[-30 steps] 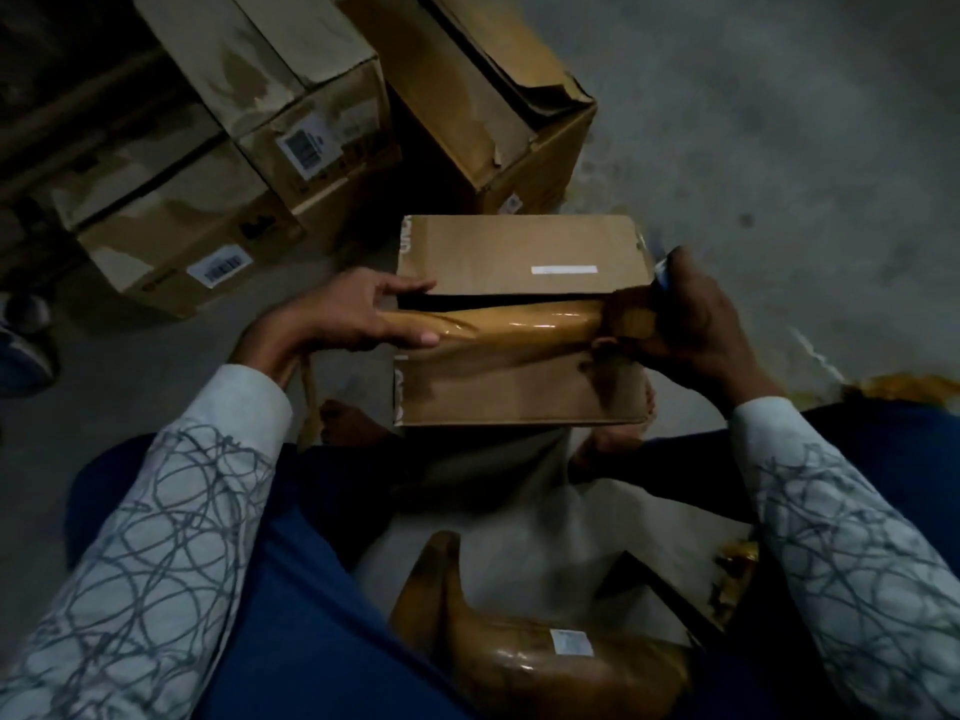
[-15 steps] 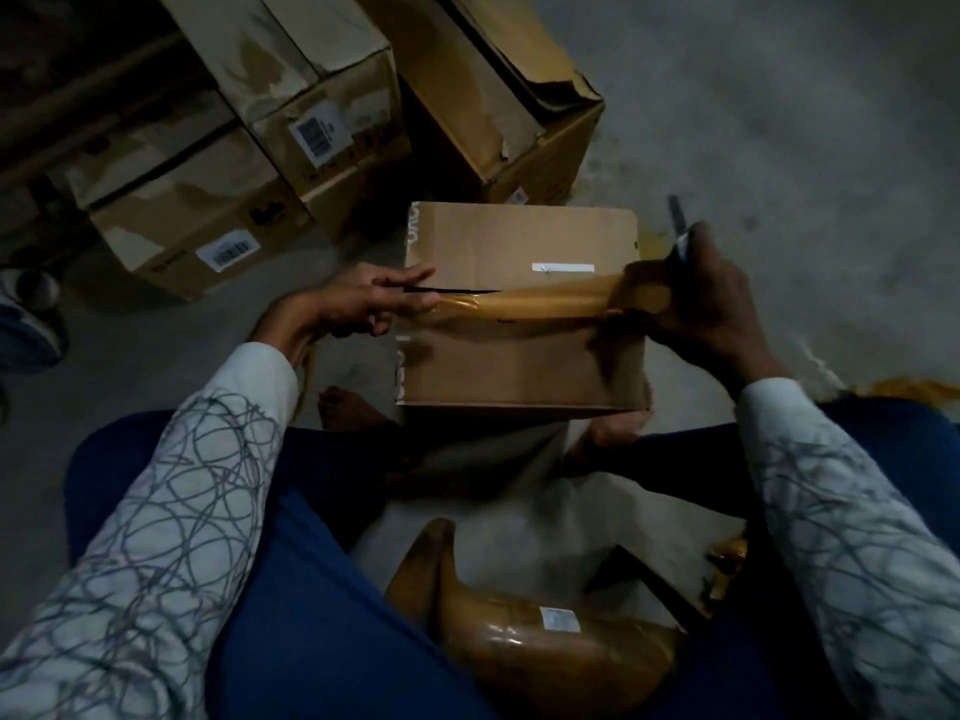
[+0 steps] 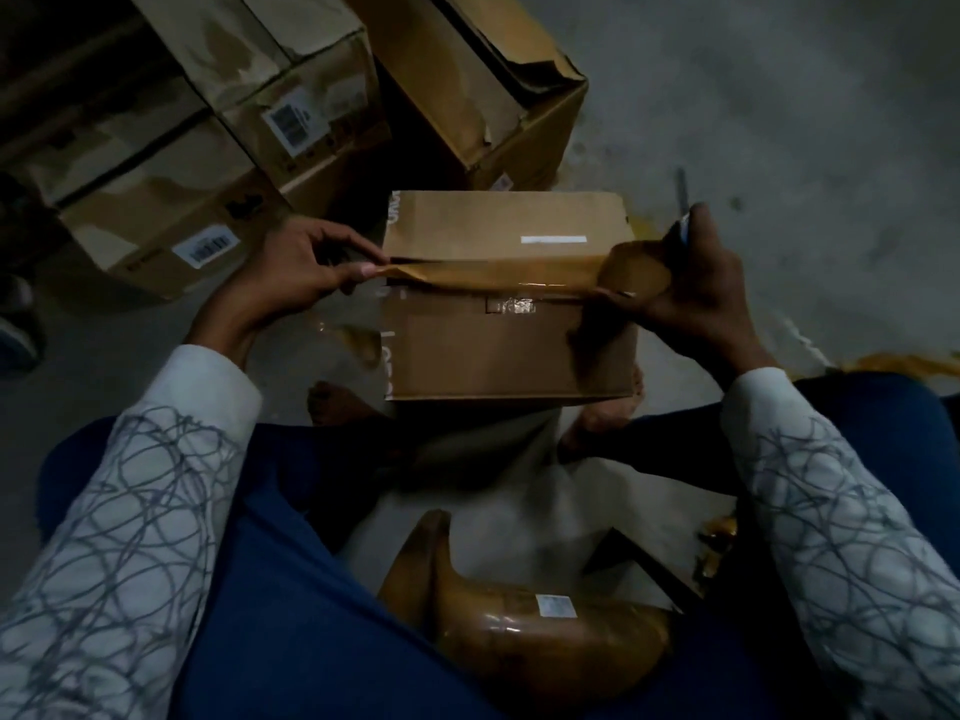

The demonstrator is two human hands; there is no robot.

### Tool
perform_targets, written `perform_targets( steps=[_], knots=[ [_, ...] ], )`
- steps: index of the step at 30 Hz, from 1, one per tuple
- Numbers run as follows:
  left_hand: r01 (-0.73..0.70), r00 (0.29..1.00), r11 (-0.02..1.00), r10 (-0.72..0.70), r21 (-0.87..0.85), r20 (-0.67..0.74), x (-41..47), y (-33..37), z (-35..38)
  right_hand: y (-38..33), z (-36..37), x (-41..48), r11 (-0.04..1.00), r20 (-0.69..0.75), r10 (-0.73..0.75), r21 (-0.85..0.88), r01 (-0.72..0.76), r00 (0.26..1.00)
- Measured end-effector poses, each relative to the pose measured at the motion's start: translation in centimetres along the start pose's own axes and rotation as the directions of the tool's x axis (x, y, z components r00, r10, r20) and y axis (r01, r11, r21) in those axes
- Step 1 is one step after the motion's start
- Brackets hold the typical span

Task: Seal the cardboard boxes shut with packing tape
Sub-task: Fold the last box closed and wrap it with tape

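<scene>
The box (image 3: 509,350) sits on the floor between the person's feet. A strip of tape (image 3: 493,275) stretches over its top seam, apparently not yet pressed flat (the gap shows dark at the left). The left hand (image 3: 296,272) pinches the strip's free end. The right hand (image 3: 696,298) curls round the roll end, with a thin cutter (image 3: 683,220) poking up. Pressing and cutting seem to remain, and perhaps the far-left boxes (image 3: 218,163) too.

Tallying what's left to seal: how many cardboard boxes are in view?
4: the box being taped at centre, a torn box behind it, an upper labelled box and a lower labelled box at left. Darkness at far left may hide more. Tape-wrapped parcel excluded.
</scene>
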State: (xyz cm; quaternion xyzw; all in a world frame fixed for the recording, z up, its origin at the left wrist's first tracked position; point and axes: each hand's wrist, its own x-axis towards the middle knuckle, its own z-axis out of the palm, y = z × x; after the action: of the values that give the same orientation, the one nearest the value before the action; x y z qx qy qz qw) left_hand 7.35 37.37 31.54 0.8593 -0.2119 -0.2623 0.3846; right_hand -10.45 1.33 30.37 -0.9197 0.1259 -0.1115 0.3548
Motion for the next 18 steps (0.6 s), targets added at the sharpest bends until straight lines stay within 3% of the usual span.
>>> perform_targets(
  steps=[4, 7, 10, 13, 14, 16, 17, 18],
  knots=[
    [0.036, 0.999, 0.999, -0.037, -0.028, -0.035, -0.1, 0.4, -0.2, -3.2, -2.2, -1.8, 0.978, -0.048, 0.081, 0.196, -0.070, 0.996],
    [0.039, 0.993, 0.988, -0.055, -0.152, -0.105, -2.1, 1.0, -0.9, -5.5, -3.4, -3.8, 0.957, -0.057, 0.106, 0.278, -0.087, 0.993],
    [0.024, 0.968, 0.955, -0.096, -0.295, -0.233, -5.2, 1.5, -1.9, -7.0, -4.5, -6.1, 0.911, -0.075, 0.119, 0.405, -0.079, 0.990],
    [-0.097, 0.894, 0.894, -0.114, -0.437, -0.433, -8.4, 3.7, -0.7, -8.2, -4.2, -8.4, 0.891, -0.027, 0.118, 0.444, -0.094, 0.993],
    [-0.146, 0.847, 0.916, -0.080, -0.375, -0.526, -9.3, 4.6, 0.3, -8.5, -4.0, -9.0, 0.892, 0.003, 0.101, 0.443, -0.092, 0.995],
    [-0.182, 0.752, 0.982, 0.109, -0.045, -0.650, -11.2, 6.8, 2.9, -8.8, -3.5, -10.0, 0.883, 0.091, 0.060, 0.459, -0.095, 0.994],
    [-0.184, 0.756, 0.978, 0.206, 0.101, -0.622, -12.0, 7.9, 4.7, -9.1, -3.3, -10.4, 0.878, 0.138, 0.040, 0.468, -0.100, 0.990],
    [-0.177, 0.836, 0.979, 0.202, 0.099, -0.510, -12.9, 9.2, 6.7, -9.2, -3.1, -10.8, 0.877, 0.176, 0.020, 0.469, -0.102, 0.984]
  ],
)
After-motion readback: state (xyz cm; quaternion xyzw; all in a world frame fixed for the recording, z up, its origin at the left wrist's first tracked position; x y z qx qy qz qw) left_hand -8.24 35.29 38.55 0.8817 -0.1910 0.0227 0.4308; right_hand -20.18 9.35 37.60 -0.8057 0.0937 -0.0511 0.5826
